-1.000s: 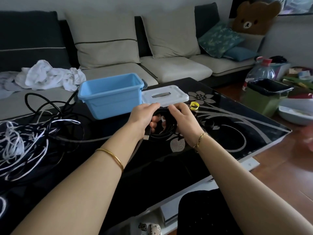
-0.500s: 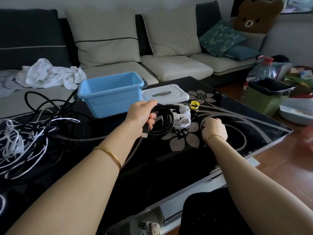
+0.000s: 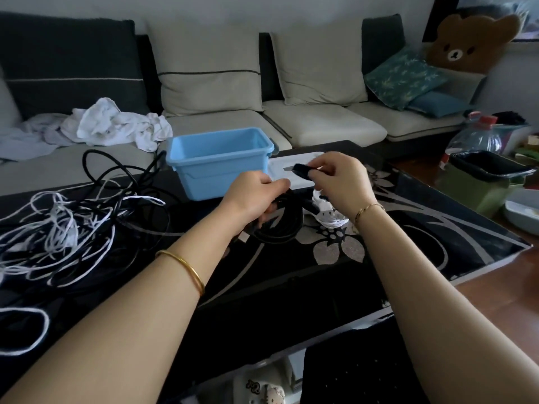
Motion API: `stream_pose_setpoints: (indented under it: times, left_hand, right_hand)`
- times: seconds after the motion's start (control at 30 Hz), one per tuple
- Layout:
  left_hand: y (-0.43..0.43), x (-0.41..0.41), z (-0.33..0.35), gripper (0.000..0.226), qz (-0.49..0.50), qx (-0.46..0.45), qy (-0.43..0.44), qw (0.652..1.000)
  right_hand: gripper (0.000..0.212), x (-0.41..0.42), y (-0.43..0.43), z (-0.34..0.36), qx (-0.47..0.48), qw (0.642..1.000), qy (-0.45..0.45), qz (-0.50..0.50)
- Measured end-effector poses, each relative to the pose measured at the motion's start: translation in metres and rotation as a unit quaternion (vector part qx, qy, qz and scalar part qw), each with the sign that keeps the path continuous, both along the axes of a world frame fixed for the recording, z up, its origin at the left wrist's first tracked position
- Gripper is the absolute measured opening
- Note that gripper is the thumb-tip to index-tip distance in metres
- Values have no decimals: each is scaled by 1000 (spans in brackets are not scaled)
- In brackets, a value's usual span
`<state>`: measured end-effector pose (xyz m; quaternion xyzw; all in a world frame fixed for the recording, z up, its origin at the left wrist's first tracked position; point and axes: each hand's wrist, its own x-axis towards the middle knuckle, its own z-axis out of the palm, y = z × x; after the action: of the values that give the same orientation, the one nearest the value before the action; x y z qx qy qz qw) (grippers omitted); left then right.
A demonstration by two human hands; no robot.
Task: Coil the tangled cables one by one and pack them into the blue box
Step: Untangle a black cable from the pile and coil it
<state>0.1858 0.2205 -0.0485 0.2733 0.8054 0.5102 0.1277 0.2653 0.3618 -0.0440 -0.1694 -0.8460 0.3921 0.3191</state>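
Head view, nearest first: two bare forearms reach forward over a black glass table (image 3: 408, 243) with a pale flower pattern. The left wrist wears a gold bangle (image 3: 186, 269) and the right a thin gold bracelet (image 3: 369, 209).

The left hand (image 3: 253, 196) is curled round a black coil (image 3: 280, 225) of cable, holding it just over the tabletop. The right hand (image 3: 341, 185) is a little higher and close beside it, not touching it, and pinches a short black strap (image 3: 303, 170) between thumb and fingers. Under the right hand a white bundle (image 3: 329, 214) of coiled cable lies on the glass, touching the black coil's right side.

At the left of the table sprawls a tangle of cables (image 3: 73, 223), white and black, uncoiled. Just beyond the left hand stands the blue box (image 3: 218, 161), open, with no cable showing inside it. Its white lid (image 3: 277, 166) lies flat beside it on the right.

Behind the table runs a sofa (image 3: 320, 126) with pale cushions, a white cloth (image 3: 116, 126) crumpled on its left seat. At the far right stand a green bin (image 3: 481, 182) with a black liner and a plastic bottle (image 3: 478, 138).
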Motion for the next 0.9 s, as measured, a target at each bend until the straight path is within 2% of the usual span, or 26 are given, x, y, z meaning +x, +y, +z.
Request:
stream_pose_setpoints:
  times: [0.13, 0.23, 0.27, 0.33, 0.43, 0.53, 0.73, 0.8, 0.9]
  left_hand:
    - [-28, -7, 1, 27, 11, -47, 51, 998]
    - [-48, -11, 1, 50, 22, -84, 96, 992]
    - [-53, -14, 0, 49, 21, -95, 120, 988]
    - [-60, -19, -3, 30, 17, -89, 140, 986]
    - [-67, -26, -11, 16, 30, -54, 112, 992]
    - [-68, -30, -17, 14, 28, -35, 68, 997]
    - [-63, -31, -22, 17, 7, -25, 4, 1000]
    - [-64, -31, -22, 15, 9, -7, -27, 1000]
    - [-68, -31, -19, 17, 16, 39, -79, 996]
  right_hand:
    - [14, -29, -28, 11, 94, 987, -112, 62]
    - [13, -42, -46, 0, 107, 977, -138, 120]
    - [14, -46, -51, -5, 111, 976, -133, 133]
    - [15, -50, -58, -13, 102, 977, -113, 151]
    - [10, -50, -63, -17, -26, 984, -65, 165]
    - [15, -45, -63, -19, -195, 960, -13, 202]
    - [15, -44, -57, -22, -307, 927, 20, 216]
    - [15, -44, -55, -20, -392, 890, 55, 228]
    - [19, -46, -53, -19, -510, 811, 86, 273]
